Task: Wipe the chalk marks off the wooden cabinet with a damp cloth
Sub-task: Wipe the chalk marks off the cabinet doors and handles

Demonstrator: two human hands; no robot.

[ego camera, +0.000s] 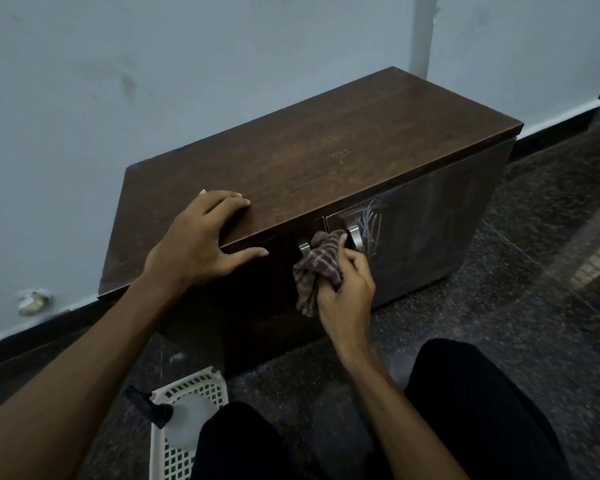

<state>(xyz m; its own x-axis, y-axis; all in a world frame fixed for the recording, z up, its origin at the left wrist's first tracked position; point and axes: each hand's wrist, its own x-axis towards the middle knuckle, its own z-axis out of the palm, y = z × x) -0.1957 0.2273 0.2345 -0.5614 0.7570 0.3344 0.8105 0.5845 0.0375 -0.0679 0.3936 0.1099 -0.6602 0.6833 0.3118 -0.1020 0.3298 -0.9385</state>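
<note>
Clutching the cloth (321, 263) against cabinet (326, 150) front, right hand (347, 292) curled, left hand (198, 237) spread flat atop

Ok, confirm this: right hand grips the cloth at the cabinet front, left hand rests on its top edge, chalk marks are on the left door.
Wrong door. The head view shows the chalk marks on the right door, beside its handle. The rest holds: right hand grips the cloth, left hand rests on the cabinet top edge.
</note>
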